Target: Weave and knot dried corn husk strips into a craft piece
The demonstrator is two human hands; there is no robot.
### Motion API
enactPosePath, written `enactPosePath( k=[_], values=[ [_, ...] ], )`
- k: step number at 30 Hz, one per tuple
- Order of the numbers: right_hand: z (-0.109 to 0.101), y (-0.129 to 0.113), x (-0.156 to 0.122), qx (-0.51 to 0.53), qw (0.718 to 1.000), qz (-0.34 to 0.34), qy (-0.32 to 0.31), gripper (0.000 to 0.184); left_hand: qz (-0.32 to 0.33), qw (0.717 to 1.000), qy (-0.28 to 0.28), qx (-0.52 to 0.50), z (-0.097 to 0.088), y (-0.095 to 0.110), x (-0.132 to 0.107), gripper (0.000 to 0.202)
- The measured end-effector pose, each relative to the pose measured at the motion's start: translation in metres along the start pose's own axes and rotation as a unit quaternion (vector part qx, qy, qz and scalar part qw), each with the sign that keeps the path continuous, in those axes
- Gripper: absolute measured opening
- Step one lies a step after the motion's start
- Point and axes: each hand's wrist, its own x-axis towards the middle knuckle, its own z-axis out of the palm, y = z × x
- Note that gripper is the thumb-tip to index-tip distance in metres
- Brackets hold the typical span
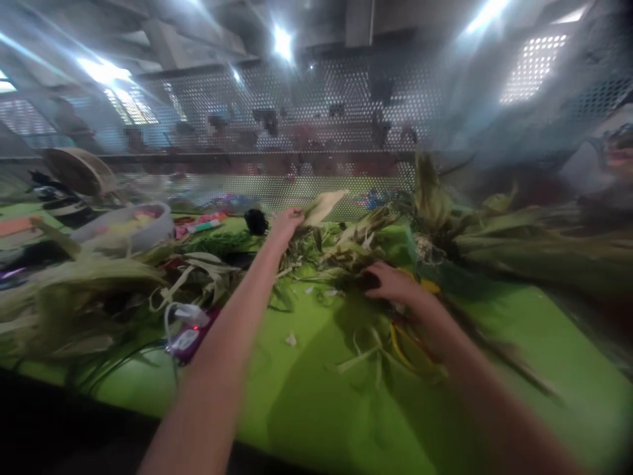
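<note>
My left hand (291,219) reaches far across the green table, its fingers closed on a pale corn husk (325,206) that points up and to the right. Below and beyond that hand lies a heap of dry husk pieces (353,247). At the heap's near right edge is my right hand (393,282), palm down, thumb and fingers apart and bent; I see nothing held in it. Close to the right wrist are a yellow curved handle (399,346), its tool kind unclear, and thin husk strips (378,353).
Left of my left arm, a purple power strip (190,340) has a white plug and cable. Husk piles (89,297) and a whitish tub (128,227) stand farther left. Long husks (534,247) lie at right. Behind the table rises a perforated screen (316,125), with people beyond it.
</note>
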Motion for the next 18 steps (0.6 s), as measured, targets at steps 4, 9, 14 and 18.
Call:
enactPosePath(
  k=[4, 9, 14, 18],
  values=[
    [-0.026, -0.025, -0.011, -0.001, 0.994, 0.005, 0.110, 0.050, 0.055, 0.987, -0.132, 0.076, -0.030, 0.020, -0.016, 0.034],
    [-0.041, -0.049, -0.010, 0.003, 0.942, -0.063, 0.331, 0.052, 0.111, 0.928, -0.285, 0.215, -0.057, 0.063, -0.048, 0.035],
    [-0.026, -0.050, -0.001, 0.181, 0.951, -0.087, 0.234, 0.051, 0.175, 0.886, -0.339, 0.265, -0.061, 0.110, -0.078, 0.028],
    [-0.023, -0.056, -0.001, 0.398, 0.890, -0.016, 0.224, 0.040, 0.275, 0.939, 0.034, 0.205, -0.048, 0.113, -0.098, 0.033]
  ],
)
